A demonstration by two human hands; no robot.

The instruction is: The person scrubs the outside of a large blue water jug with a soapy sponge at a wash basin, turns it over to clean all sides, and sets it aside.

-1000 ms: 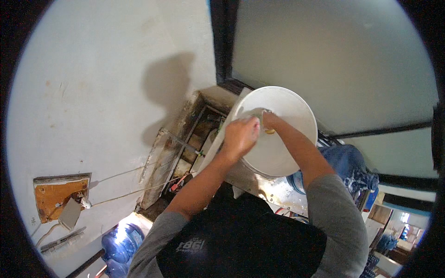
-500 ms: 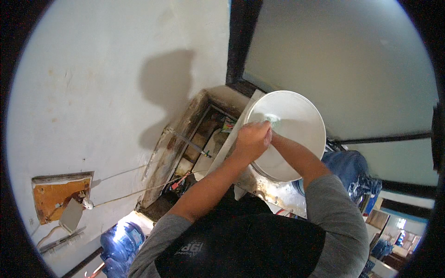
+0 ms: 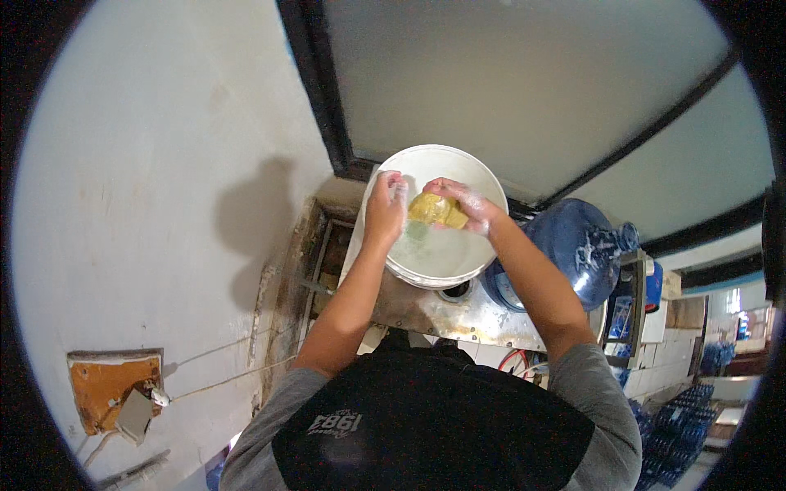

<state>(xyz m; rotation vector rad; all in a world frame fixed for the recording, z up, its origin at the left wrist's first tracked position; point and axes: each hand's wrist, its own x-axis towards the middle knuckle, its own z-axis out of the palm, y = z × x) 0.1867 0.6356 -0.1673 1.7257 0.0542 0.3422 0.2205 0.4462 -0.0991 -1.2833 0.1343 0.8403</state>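
Both my hands are over a round white bucket (image 3: 442, 274) holding cloudy, foamy water. In my right hand (image 3: 471, 204) is a wet yellow sponge (image 3: 442, 213), with foam on the fingers wrapped round it. A pale green patch (image 3: 417, 231) shows just below the sponge; I cannot tell if it belongs to it. My left hand (image 3: 386, 209) is just inside the bucket's left side, apart from the sponge. Its foamy fingers are curled in, and what they may hold is hidden.
The bucket stands on a metal-topped table (image 3: 417, 307). A large blue water jug (image 3: 573, 245) lies right of it. A recessed ledge with a pipe (image 3: 315, 284) runs along the left wall. A dark-framed frosted panel (image 3: 491, 90) stands behind; blue crates (image 3: 675, 430) are at lower right.
My hands were together over the bucket and are now apart. The yellow sponge has come into sight in my right hand. The view has turned, showing more of the blue jug.
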